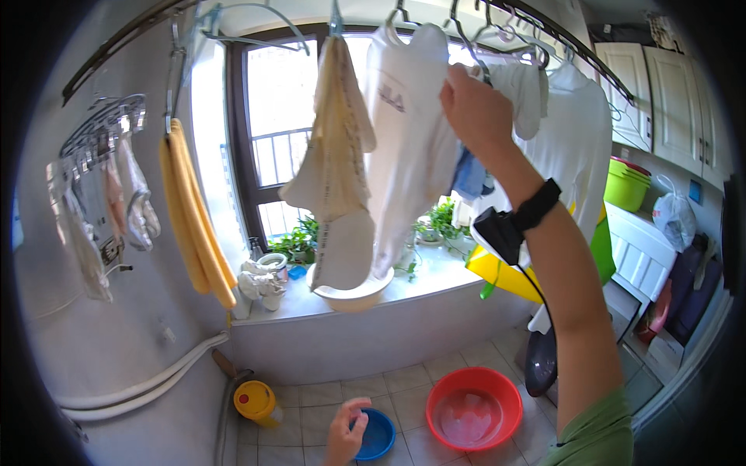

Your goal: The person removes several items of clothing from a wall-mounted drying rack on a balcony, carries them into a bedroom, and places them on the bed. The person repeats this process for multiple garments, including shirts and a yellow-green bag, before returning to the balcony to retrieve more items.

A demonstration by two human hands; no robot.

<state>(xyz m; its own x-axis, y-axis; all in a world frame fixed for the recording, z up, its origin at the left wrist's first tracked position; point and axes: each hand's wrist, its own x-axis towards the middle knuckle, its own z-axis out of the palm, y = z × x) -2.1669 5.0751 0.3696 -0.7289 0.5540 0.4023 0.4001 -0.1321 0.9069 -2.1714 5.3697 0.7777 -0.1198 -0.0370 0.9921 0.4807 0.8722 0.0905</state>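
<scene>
My right hand (477,110) is raised to the hanging rail, closed at a dark clothes hanger (466,38). Its fingertips are hidden from view. Just left of it hangs a long white garment (402,116) with a dark print. A beige garment with printed strips (341,151) hangs further left. Beyond my right wrist are a small white garment (521,96) and a white long shirt (574,128). Low in the picture, my left hand (348,434) is empty, its fingers bent and apart. Behind it on the floor stands a blue basin (379,437).
A red basin (507,399) and a yellow lidded bucket (254,402) stand on the tiles. The windowsill (431,279) bears potted plants (294,242) and a cream basin (349,300). A yellow towel (192,215) hangs left; white pipes (145,387) run along the wall.
</scene>
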